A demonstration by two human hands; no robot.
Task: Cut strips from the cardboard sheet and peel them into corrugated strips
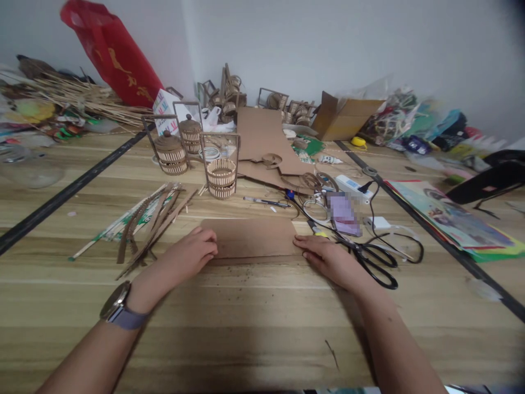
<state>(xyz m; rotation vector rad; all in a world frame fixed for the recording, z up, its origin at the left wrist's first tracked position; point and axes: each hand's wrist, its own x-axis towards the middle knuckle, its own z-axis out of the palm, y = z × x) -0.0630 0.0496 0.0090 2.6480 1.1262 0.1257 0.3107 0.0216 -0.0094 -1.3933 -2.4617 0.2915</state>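
A rectangular piece of brown cardboard (254, 238) lies on the wooden table in front of me. My left hand (196, 249) grips its left end, fingers curled over the edge. At the opposite end, my right hand (324, 256) holds the right edge, fingertips on top and the thumb side lower. Dark crumbs are scattered on the table just below the cardboard. Close to my right hand lie black-handled scissors (375, 260). Left of my left hand is a bundle of cardboard strips and thin sticks (143, 219).
Small slatted baskets with handles (221, 178) stand behind the cardboard. A pen (266, 202), a phone (344, 213), a power strip (355, 187) and cables lie to the right. Farther back are a larger cardboard sheet (258, 131), an open box (344, 117) and a red bag (110, 54).
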